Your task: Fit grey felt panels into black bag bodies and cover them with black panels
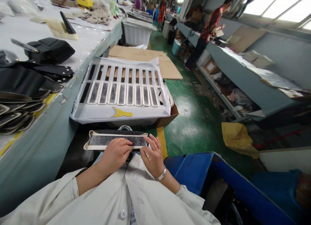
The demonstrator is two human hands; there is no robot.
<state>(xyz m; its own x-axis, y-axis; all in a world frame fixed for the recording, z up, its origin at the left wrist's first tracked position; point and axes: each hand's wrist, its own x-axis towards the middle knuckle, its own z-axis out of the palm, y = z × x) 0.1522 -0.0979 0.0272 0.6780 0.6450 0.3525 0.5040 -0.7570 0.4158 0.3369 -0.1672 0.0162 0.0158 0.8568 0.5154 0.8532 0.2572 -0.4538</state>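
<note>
A long piece with a dark grey speckled strip and cream edges (102,140) lies crosswise in front of my body, its left end flared. My left hand (116,153) rests with curled fingers on its lower middle edge. At the right end of the piece, my right hand (153,155) grips the edge between thumb and fingers. Beyond them, a white-covered tray (97,113) holds a row of several cream-edged grey pieces (121,94) below a row of slots. A yellow template (122,112) lies on its near edge.
On the left, a long table (85,34) carries black leather parts (21,79) and a yellow box (84,1). Cardboard (143,55) lies behind the tray. A blue bin (191,170) is at the right. A person in a red patterned top (212,22) stands by the far bench.
</note>
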